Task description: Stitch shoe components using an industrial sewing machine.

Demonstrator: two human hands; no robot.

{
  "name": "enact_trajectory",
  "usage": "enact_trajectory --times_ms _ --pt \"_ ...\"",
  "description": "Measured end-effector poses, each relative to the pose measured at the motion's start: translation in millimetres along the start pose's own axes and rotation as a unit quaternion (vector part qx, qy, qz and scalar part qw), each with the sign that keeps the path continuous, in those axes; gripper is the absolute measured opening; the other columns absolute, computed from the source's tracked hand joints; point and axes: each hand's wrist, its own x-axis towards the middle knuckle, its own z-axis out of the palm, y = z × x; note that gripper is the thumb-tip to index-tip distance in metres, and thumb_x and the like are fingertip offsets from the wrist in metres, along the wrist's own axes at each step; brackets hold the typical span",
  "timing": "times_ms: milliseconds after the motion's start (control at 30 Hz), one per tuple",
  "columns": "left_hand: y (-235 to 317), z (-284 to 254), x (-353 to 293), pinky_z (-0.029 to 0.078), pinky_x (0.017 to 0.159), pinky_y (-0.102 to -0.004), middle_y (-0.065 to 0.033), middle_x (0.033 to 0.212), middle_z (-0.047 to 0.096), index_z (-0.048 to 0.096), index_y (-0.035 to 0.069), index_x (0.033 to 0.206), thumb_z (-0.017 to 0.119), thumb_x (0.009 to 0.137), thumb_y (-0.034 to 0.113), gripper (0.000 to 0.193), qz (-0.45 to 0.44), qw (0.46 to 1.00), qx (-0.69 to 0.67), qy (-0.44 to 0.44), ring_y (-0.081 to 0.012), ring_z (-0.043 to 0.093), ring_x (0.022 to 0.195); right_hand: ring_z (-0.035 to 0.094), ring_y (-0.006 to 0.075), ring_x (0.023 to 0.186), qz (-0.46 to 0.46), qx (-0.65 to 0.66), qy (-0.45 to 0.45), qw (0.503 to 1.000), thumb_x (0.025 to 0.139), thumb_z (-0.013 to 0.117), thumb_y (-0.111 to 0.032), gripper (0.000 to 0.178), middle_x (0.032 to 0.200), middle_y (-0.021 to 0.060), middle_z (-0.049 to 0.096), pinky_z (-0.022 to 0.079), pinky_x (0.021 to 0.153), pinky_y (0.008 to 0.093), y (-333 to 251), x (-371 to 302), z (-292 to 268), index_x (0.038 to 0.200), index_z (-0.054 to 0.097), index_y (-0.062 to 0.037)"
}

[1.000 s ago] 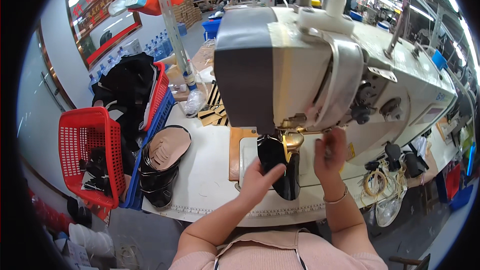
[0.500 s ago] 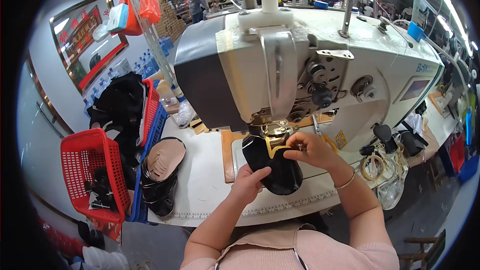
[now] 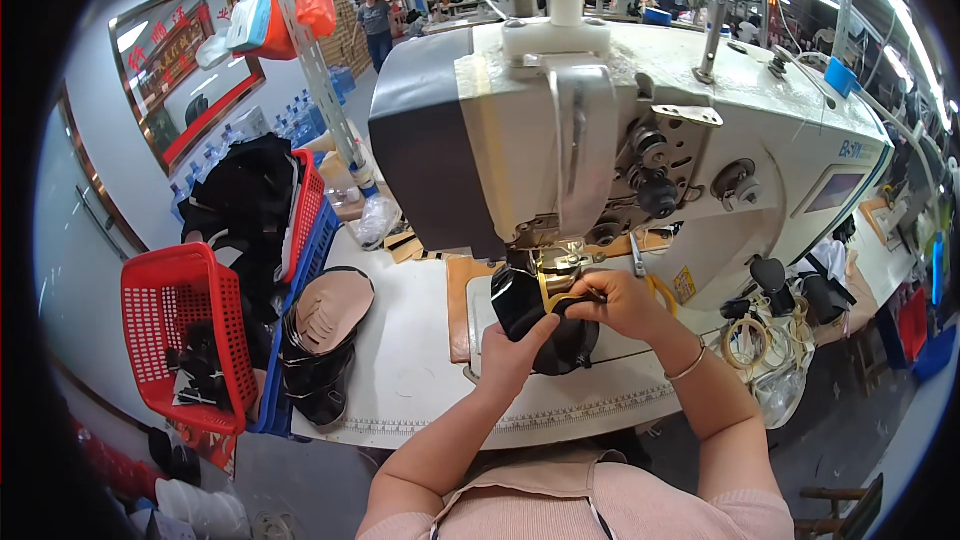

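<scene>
A glossy black shoe piece lies under the presser foot of a large white and grey sewing machine. Its lower part is bent up and partly hidden by my fingers. My left hand grips its near edge, thumb on top. My right hand is closed just right of the foot, pinching a thin yellow strip that runs along the piece; the fingertips partly cover the strip. Both hands are close together, nearly touching.
Left on the white table stand stacked black shoe pieces with a beige insole. Beside them are a red basket, a blue crate and black material. Yellow-handled scissors and tape rolls lie right. A person stands far back.
My left hand has moved up and right, closer to my right hand. The black piece's near part is now bent upward. The whole view has shifted slightly.
</scene>
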Motion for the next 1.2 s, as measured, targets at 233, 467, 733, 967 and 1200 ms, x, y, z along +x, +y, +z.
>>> enact_trajectory --times_ms 233,467,733,967,1200 --pt "-1.5 -4.9 -1.5 0.047 0.062 -0.0215 -0.0025 0.081 0.064 0.064 -0.002 0.095 0.069 0.079 0.018 0.025 0.020 1.000 0.003 -0.014 -0.0077 0.058 0.070 0.053 0.0148 0.064 -0.164 -0.166 0.241 0.942 0.066 0.077 -0.012 0.029 0.079 0.0061 0.056 0.042 0.055 0.0263 -7.2 -15.1 23.7 0.089 0.060 -0.0049" --pt "-11.1 -12.7 5.7 0.047 0.062 -0.0215 -0.0035 0.082 0.065 0.064 -0.001 0.094 0.069 0.080 0.018 0.025 0.003 0.999 0.006 -0.036 -0.0085 0.059 0.072 0.053 0.0181 0.064 -0.235 -0.173 0.227 0.929 0.067 0.076 -0.009 0.030 0.083 0.0069 0.055 0.043 0.056 0.0283 0.0 -12.2 28.8 0.090 0.058 -0.0054" --pt "-1.0 -16.9 8.4 0.049 0.065 -0.0232 -0.0035 0.082 0.065 0.064 -0.001 0.095 0.067 0.081 0.020 0.025 0.009 0.996 0.025 -0.082 -0.0094 0.060 0.072 0.057 0.0260 0.072 -0.248 -0.237 0.265 0.901 0.068 0.075 -0.012 0.029 0.083 0.0068 0.057 0.047 0.060 0.0331 -1.7 -17.2 33.6 0.089 0.057 -0.0061" --pt "-6.9 -16.1 5.5 0.049 0.064 -0.0219 -0.0036 0.081 0.065 0.064 -0.001 0.094 0.068 0.081 0.022 0.026 0.015 0.998 0.033 -0.055 -0.0089 0.059 0.071 0.054 0.0262 0.072 -0.245 -0.278 0.303 0.878 0.065 0.073 -0.005 0.031 0.081 0.0050 0.055 0.046 0.062 0.0339 -2.0 -25.0 45.8 0.091 0.058 -0.0077" --pt "-9.4 -13.0 0.1 0.049 0.065 -0.0254 -0.0066 0.091 0.060 0.062 0.000 0.093 0.072 0.076 0.016 0.025 0.206 0.973 0.071 0.080 -0.0133 0.057 0.081 0.051 0.0245 0.071 -0.270 -0.272 0.261 0.886 0.058 0.066 0.002 0.031 0.081 0.0037 0.055 0.045 0.060 0.0327 0.4 -27.5 49.8 0.087 0.060 -0.0076"
